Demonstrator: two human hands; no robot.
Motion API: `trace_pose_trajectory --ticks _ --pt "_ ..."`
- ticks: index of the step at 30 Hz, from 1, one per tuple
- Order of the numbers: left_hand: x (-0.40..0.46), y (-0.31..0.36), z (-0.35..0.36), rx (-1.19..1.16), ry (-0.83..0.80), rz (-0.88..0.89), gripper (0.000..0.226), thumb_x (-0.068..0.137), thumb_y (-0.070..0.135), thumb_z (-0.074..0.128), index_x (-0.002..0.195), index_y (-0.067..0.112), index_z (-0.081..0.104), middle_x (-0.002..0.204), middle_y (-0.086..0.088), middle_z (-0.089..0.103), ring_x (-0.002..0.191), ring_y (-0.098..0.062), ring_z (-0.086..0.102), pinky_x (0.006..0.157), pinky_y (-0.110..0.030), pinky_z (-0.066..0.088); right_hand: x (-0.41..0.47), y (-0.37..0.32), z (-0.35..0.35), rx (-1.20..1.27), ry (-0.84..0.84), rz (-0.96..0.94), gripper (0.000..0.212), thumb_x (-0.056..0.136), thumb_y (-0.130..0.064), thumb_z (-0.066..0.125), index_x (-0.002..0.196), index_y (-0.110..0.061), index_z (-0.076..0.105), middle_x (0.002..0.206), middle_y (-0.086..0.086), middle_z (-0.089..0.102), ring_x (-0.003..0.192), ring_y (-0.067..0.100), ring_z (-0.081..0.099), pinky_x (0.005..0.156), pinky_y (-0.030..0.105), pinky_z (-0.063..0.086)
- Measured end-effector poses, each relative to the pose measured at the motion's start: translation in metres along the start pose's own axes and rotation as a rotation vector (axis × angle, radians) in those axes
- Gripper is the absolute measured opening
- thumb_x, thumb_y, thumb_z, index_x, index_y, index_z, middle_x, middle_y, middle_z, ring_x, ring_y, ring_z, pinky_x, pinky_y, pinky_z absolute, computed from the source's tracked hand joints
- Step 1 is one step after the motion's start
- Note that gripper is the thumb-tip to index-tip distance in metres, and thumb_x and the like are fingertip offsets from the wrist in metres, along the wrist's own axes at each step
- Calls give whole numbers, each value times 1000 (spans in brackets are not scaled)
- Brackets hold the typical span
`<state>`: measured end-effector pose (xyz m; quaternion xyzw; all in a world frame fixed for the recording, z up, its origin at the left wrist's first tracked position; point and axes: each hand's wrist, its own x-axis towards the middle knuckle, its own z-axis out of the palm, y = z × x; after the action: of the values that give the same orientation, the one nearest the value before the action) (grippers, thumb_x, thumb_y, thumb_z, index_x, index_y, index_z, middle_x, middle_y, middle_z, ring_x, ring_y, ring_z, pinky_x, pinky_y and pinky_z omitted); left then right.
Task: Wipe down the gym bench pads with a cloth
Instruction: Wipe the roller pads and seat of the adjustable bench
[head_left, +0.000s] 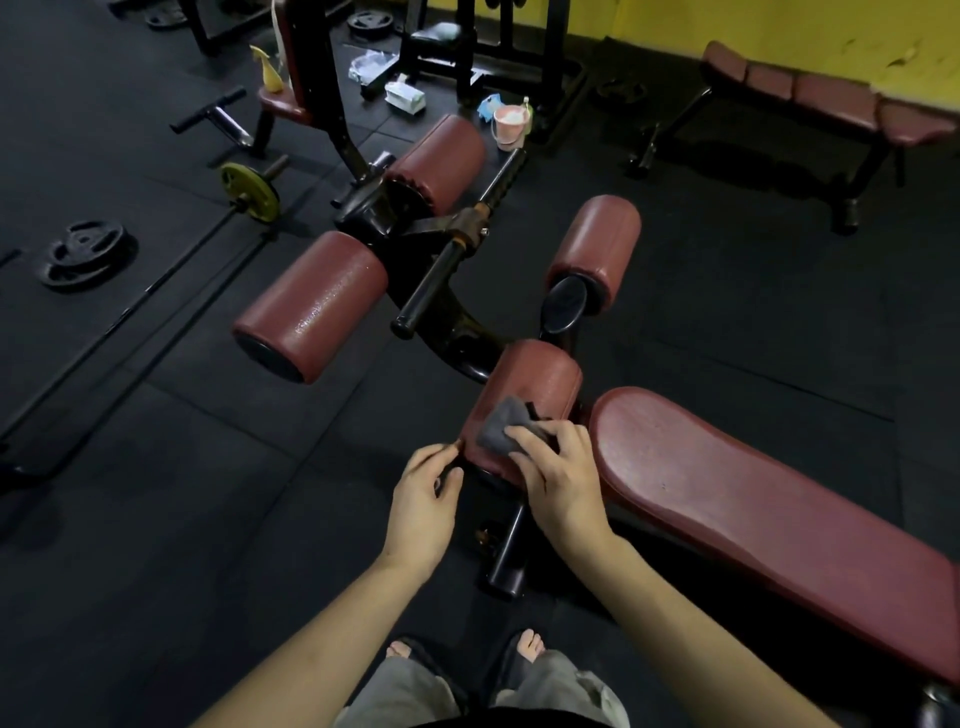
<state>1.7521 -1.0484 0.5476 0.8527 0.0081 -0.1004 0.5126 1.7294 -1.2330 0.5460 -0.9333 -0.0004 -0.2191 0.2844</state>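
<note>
A dark red bench pad (727, 499) runs from the centre to the lower right. At its near end sits a red roller pad (535, 384). My right hand (558, 473) presses a grey cloth (501, 423) onto this roller. My left hand (423, 493) touches the roller's left end with its fingertips, fingers loosely curled, holding nothing. Three more red roller pads lie beyond: one at the left (317, 304), one at the far centre (441, 161), one at the right (597, 249).
A pink bucket (511, 124) and a yellow spray bottle (270, 70) stand at the back. A barbell with a yellow plate (249, 192) and black weight plates (85, 252) lie on the black floor at left. Another red bench (831, 98) stands by the yellow wall.
</note>
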Motion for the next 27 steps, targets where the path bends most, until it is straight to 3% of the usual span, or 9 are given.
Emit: trace_pose_trajectory --ticks 3,6,9,12,17,20,22,24,27 --pt "-2 2 2 8 3 40 34 102 11 60 135 18 66 128 21 55 119 6 55 104 -17 44 31 20 2 -29 -13 -55 26 96 -27 61 117 -14 72 106 12 59 97 30 53 81 37 51" --pt "-2 2 1 25 -3 62 36 101 12 62 136 18 66 127 18 56 119 2 56 108 -23 45 91 45 1 -35 59 82 24 97 -28 58 114 -17 71 103 11 57 99 32 50 85 42 50" --pt "-2 5 2 73 -4 68 38 102 20 62 140 19 62 132 17 54 124 3 52 110 -16 39 115 51 2 4 42 179 22 101 -23 59 119 -19 71 108 8 55 109 29 48 94 43 48" --pt "-2 8 5 88 -14 70 40 103 26 60 143 21 59 141 17 51 131 4 47 111 -11 32 82 40 2 24 83 73 26 99 -26 58 115 -15 75 106 10 59 101 31 53 89 37 47" --pt "2 7 7 132 4 80 38 105 25 56 142 17 61 142 15 55 131 0 49 115 -23 39 -3 10 7 42 8 28 31 85 -10 80 116 -12 74 117 15 62 105 30 57 88 29 46" --pt "0 8 8 136 5 71 39 105 27 56 142 19 60 141 16 54 130 2 50 111 -16 38 24 33 8 16 -20 -69 26 93 -21 69 118 -15 70 114 14 60 104 30 54 85 32 49" --pt "-1 11 8 121 8 52 39 105 28 56 143 21 60 140 18 54 130 2 50 109 -11 36 65 52 6 22 46 28 24 96 -26 60 118 -20 67 112 14 59 105 30 50 88 37 50" --pt "-1 12 7 118 5 46 40 105 30 56 144 21 59 141 17 54 130 2 50 113 -18 39 100 64 3 2 34 166 23 99 -23 60 121 -19 67 113 12 58 110 30 48 94 44 50" --pt "-1 14 9 131 0 38 44 104 35 56 146 24 55 143 17 51 130 0 49 111 -22 41 99 59 3 -3 39 163 25 100 -22 59 121 -15 71 113 13 59 109 32 51 93 46 51"
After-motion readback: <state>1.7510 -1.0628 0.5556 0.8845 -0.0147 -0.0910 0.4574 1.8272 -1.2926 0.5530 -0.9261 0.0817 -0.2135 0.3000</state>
